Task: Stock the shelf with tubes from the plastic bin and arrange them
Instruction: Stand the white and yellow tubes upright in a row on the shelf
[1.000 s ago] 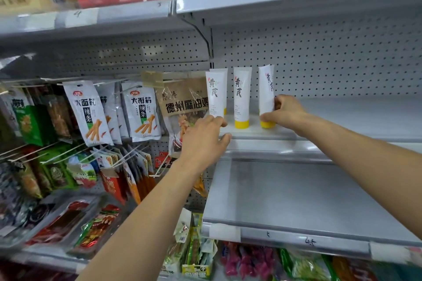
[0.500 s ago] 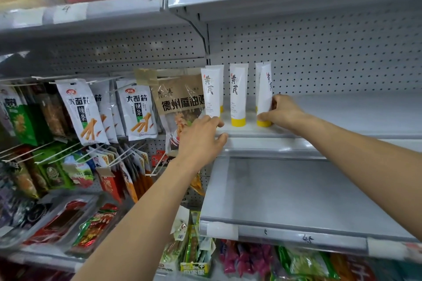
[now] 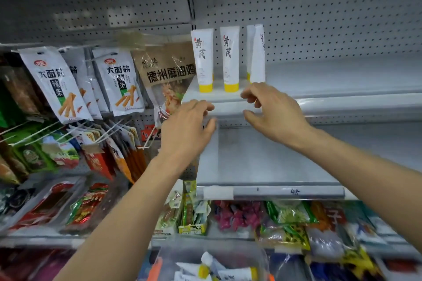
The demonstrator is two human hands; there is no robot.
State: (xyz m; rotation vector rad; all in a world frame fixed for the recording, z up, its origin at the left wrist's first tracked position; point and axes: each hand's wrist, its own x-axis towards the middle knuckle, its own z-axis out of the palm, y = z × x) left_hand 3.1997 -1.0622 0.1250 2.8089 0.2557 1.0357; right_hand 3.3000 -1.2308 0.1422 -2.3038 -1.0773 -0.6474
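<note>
Both grips now empty — the right hand (image 3: 271,112) has let go of the rightmost tube (image 3: 257,52), standing just above it, the left hand (image 3: 189,125) spread beside — so restocking from the bin (image 3: 212,264) below likely follows.

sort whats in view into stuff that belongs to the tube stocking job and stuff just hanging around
Job:
- tubes standing on the shelf
- plastic bin with loose tubes
- shelf
- left hand, right hand, both empty

Lying about:
- hanging snack packets
- brown bag
- packets on the lower shelf
</note>
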